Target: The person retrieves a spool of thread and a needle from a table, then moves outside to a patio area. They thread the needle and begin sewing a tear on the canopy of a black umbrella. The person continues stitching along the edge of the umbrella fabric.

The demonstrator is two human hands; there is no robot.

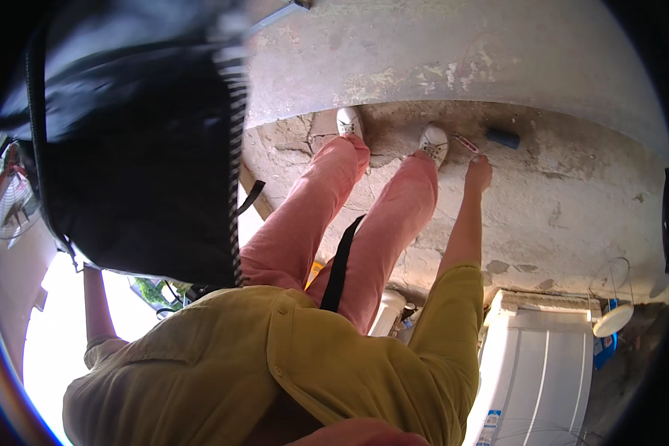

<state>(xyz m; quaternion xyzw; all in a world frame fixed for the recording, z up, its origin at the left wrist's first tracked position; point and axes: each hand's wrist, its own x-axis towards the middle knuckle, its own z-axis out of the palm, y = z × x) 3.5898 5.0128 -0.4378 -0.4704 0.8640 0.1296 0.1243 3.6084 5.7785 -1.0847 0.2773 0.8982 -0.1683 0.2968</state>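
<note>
A large black bag (pixel 134 156) with a striped zip edge and dangling straps fills the upper left, raised close to the camera. My left forearm (pixel 97 305) disappears behind it, so the left hand's fingers are hidden. My right hand (pixel 478 171) hangs down on the right beside my shoe (pixel 434 141), its fingers curled. Just beyond its fingertips shows a small pink-and-white elongated object (pixel 464 143); I cannot tell whether the hand holds it. A dark blue rectangular item (pixel 503 137) lies on the floor near it.
A pale wall (pixel 438 44) borders the cracked concrete floor (pixel 543 208). A white lidded appliance (pixel 535 357) stands at lower right beside a wire hanger with a pale disc (pixel 611 320). A fan (pixel 11 201) and bright daylight show at the left.
</note>
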